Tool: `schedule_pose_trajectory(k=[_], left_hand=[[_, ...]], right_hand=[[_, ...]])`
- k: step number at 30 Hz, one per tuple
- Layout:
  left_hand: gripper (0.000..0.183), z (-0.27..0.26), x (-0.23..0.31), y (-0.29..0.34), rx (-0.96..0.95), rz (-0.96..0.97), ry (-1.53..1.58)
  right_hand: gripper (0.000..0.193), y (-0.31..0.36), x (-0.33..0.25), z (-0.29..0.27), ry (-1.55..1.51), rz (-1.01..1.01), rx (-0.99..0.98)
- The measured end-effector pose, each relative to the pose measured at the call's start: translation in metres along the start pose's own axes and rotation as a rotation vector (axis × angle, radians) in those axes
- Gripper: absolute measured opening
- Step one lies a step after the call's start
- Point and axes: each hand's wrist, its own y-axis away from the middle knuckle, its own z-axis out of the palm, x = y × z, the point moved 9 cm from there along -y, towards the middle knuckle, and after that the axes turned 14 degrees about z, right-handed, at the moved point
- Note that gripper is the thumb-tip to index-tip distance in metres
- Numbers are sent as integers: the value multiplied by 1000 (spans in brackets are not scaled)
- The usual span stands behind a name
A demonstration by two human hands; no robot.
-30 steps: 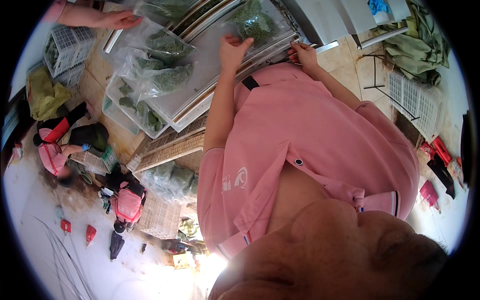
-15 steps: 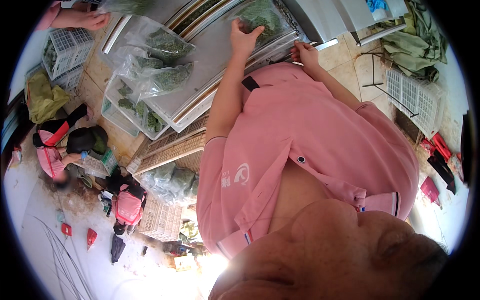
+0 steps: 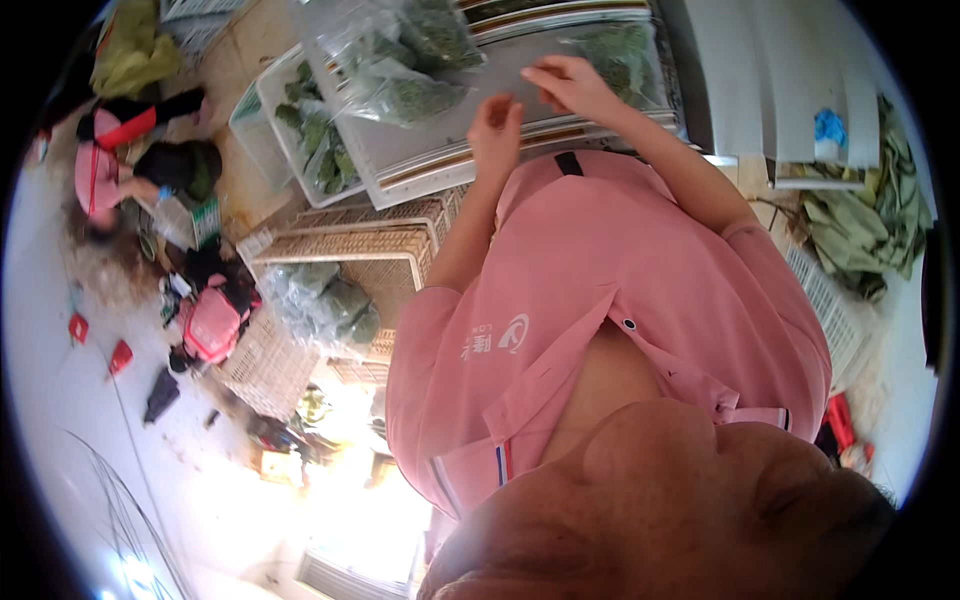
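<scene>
My left hand is raised over the grey metal tabletop, its fingers curled towards the thumb. Whatever they might hold is too blurred to make out. To its right, my right hand reaches across with its fingers stretched left and a little apart, nothing visible in them. Behind my right hand lies a clear plastic bag of green plant pieces, flat on the table. More such filled bags are bunched at the table's left, short of my left hand.
A white crate with loose greens stands left of the table. Below it, a wicker-like basket is beside packed bags. Co-workers in pink are at far left. A metal casing borders the right.
My left hand has left the bag at the right and shifted clear of it. My right hand has risen from the table's front edge to beside the left hand. The view has turned.
</scene>
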Motion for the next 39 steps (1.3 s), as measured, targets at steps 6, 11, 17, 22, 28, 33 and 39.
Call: schedule_pose_trajectory(k=[6,11,17,22,28,33,39], left_hand=[[22,-158,-19,34,634,-50,45],[43,-179,-31,33,736,-254,570],[28,-113,-62,70,436,-618,835],[25,-59,-56,89,490,-730,1086],[33,-60,8,60,337,-501,1007],[38,-72,6,10,90,-126,281],[32,-50,-41,-18,74,347,-800]], right_hand=[[34,-62,-36,142,-152,41,-321],[29,-55,-5,143,-267,57,-263],[27,-4,47,84,-423,263,-276],[33,4,90,59,-381,430,-187],[22,15,55,50,-772,241,-568],[13,11,19,-14,45,-6,-69],[18,-38,54,-10,1196,-413,316]])
